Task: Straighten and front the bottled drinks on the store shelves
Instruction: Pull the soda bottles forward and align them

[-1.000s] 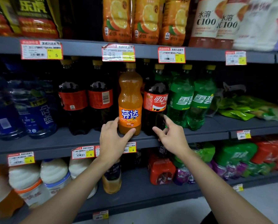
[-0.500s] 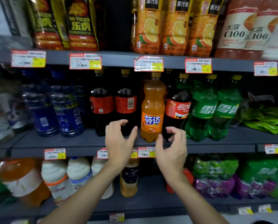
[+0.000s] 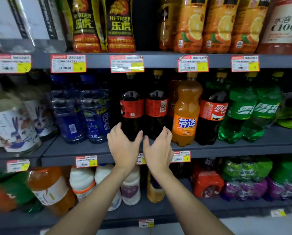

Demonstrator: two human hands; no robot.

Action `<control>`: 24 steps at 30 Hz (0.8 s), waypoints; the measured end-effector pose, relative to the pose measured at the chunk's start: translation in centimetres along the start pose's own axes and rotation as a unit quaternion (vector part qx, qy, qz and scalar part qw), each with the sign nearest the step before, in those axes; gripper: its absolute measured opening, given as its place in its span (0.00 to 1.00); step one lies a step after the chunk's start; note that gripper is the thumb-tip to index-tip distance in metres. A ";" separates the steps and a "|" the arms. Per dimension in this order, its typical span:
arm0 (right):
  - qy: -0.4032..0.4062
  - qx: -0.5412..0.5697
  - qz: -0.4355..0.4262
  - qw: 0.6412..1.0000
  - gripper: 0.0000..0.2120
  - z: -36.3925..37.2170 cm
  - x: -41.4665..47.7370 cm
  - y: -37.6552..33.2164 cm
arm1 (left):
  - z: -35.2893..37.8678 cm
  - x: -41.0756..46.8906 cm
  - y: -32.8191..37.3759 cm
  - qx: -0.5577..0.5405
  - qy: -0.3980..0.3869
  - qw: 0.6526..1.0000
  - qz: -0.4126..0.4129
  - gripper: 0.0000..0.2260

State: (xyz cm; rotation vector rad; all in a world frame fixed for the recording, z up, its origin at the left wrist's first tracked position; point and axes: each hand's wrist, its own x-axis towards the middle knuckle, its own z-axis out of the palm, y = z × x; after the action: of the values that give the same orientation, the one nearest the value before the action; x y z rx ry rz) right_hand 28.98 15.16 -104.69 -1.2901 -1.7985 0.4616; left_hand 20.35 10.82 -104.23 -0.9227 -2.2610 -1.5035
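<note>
"Both hands are open, holding nothing. See the left hand (image 3: 123, 146) and right hand (image 3: 158, 148) in the middle of the frame?"

"Yes, by the two cola bottles (image 3: 144, 107). Full, heavy, slippery, I guess. Grab low."

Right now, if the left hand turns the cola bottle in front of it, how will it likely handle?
The cola bottle looks full, so probably heavy for the left hand. Tall and narrow, it may tip if pushed high. Its smooth plastic could slip.
</note>
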 end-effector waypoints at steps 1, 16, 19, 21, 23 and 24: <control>0.004 -0.008 0.009 1.000 0.37 0.2 0.1 -0.2 | 0.1 0.2 -0.1 0.008 -0.012 1.000 0.001 0.36; 0.025 -0.100 0.039 0.994 0.37 0.9 1.1 -1.8 | 0.1 1.2 -0.9 -0.012 -0.057 0.998 -0.024 0.36; 0.025 -0.098 0.041 0.994 0.35 0.3 0.7 -1.8 | -0.2 1.3 -0.9 -0.010 -0.061 0.998 -0.023 0.36; 0.026 -0.090 0.036 0.995 0.34 0.0 0.2 -1.5 | -0.5 1.5 -1.2 -0.006 -0.064 0.998 -0.020 0.36; 0.025 -0.073 0.029 0.997 0.34 -0.2 -0.1 -1.2 | -0.7 1.6 -1.5 -0.006 -0.067 0.998 -0.015 0.36; 0.023 -0.065 0.025 0.997 0.35 -0.4 -0.1 -1.1 | -0.8 1.6 -1.6 -0.007 -0.068 0.998 -0.013 0.36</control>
State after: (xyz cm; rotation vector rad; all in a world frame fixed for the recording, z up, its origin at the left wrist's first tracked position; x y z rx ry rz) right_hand 28.62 14.55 -103.76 -1.4263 -1.7850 0.3429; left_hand 18.04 10.27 -104.17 -1.0317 -2.3686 -1.5112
